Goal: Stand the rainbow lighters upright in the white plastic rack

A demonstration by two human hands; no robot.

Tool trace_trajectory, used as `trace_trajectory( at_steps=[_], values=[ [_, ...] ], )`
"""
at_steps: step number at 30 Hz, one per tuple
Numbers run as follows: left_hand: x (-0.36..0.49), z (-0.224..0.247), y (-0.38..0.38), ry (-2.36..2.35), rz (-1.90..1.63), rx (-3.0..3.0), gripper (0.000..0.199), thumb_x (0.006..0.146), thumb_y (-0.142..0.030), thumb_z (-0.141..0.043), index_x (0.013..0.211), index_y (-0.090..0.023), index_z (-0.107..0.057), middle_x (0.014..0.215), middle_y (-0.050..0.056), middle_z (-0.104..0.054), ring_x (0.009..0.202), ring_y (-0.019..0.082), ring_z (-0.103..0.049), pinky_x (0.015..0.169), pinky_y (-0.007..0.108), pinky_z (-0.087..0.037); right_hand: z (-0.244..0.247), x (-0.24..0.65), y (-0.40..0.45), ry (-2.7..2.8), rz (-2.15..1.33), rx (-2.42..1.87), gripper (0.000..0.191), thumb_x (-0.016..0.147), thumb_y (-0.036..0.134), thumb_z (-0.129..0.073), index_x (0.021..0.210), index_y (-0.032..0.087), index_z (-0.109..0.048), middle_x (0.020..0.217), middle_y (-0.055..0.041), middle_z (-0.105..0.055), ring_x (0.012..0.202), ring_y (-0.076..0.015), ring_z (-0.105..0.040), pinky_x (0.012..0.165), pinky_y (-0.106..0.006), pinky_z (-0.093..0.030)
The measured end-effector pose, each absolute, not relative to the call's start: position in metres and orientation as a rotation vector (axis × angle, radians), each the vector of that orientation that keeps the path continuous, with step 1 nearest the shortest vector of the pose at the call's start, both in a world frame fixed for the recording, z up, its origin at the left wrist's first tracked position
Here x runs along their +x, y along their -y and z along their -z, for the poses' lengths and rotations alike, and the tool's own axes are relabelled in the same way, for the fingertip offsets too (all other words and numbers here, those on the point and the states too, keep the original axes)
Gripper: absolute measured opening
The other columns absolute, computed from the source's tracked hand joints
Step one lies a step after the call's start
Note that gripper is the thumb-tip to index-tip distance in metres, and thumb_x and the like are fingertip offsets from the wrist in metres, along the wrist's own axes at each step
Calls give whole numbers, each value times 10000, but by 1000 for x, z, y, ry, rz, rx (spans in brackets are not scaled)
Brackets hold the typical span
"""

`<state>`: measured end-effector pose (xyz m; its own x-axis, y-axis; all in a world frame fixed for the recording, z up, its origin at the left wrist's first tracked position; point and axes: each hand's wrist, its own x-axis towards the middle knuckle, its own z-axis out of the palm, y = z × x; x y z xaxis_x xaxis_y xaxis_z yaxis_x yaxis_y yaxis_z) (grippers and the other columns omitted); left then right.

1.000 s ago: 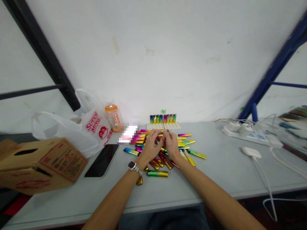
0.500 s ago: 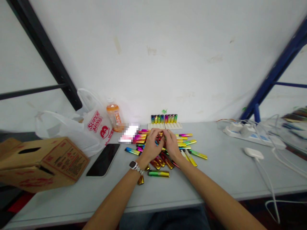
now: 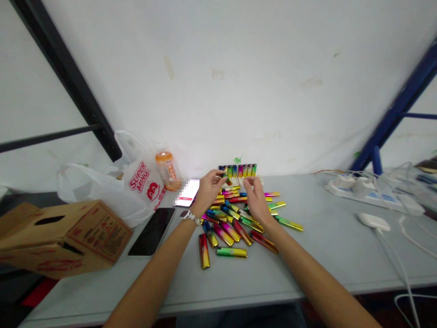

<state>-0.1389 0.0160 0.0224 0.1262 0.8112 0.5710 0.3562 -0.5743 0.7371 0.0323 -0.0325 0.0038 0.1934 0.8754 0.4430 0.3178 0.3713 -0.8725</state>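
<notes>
Loose lighters [image 3: 231, 252] are strewn around the left hand [image 3: 207, 189] and right hand [image 3: 256, 198], upright lighters [image 3: 241, 171] lined up behind, seemingly on a tray [image 3: 261, 180], bottle [image 3: 168, 172] parked left.

Our left hand [image 3: 209, 187]: one, at the left end of the white tray [image 3: 241, 181], back up, thumb and forefinger in a pinch. Our right hand [image 3: 256, 197]: one, before the tray's right half, fingers curled, apart from the left. Our forearms [image 3: 155, 269]: two, bare, slanting inward toward the tray from its near side.
</notes>
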Motion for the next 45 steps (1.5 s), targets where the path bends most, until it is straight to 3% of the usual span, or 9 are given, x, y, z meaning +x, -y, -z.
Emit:
trace_trajectory(
  at_steps=[7, 13, 21, 27, 31, 39, 45],
  values=[
    [-138, -43, -82, -1366, -996, 2616, 176, 882, -194, -593, 1040, -178, -669, 911, 70, -699, 841, 200, -655, 850, 356, -523, 2, 61, 9, 1355, -434, -1267, 317, 885, 486, -468, 855, 211, -623, 964, -76, -632, 1011, -252, -527, 957, -408, -376],
    [-124, -45, -106, -1450, -797, 2718, 186, 880, -186, -587, 1032, -163, -691, 935, 97, -719, 887, 234, -653, 874, 370, -501, 1, 70, 8, 1432, -398, -1293, 346, 905, 462, -446, 802, 221, -672, 933, -69, -613, 1021, -252, -509, 950, -407, -377],
    [-126, -30, -123, -1421, -757, 2616, 175, 848, -163, -605, 992, -165, -705, 905, 64, -746, 825, 189, -669, 826, 307, -509, -7, 78, 13, 1407, -364, -1252, 314, 900, 431, -478, 785, 203, -662, 942, -77, -610, 1016, -243, -522, 843, -360, -428],
    [-125, -34, -114, -1483, -713, 2736, 249, 948, -266, -498, 979, -156, -719, 925, 87, -693, 859, 197, -647, 847, 317, -492, -10, 80, 10, 1435, -316, -1178, 278, 896, 382, -500, 738, 200, -639, 905, -68, -622, 964, -221, -548, 792, -331, -448],
    [-119, -38, -103, -1617, -699, 2815, 325, 989, -246, -412, 960, -134, -717, 980, 108, -634, 882, 191, -629, 850, 308, -476, -8, 78, 6, 1486, -310, -1175, 281, 900, 378, -499, 730, 201, -636, 892, -70, -619, 936, -218, -545, 766, -327, -455],
    [-113, -30, -98, -1787, -588, 2893, 292, 1002, -191, -370, 1036, -121, -652, 962, 120, -635, 937, 219, -601, 823, 314, -462, 6, 67, -8, 1694, -187, -1188, 207, 898, 299, -511, 749, 197, -612, 850, -63, -590, 925, -225, -524, 842, -356, -430],
    [-112, -29, -102, -1850, -722, 2822, 294, 997, -202, -382, 1009, -124, -665, 1060, 130, -601, 992, 220, -580, 832, 306, -469, 10, 61, -11, 2082, -94, -1305, 146, 844, 209, -554, 791, 171, -685, 870, -85, -614, 933, -230, -510, 894, -353, -393]
  ],
)
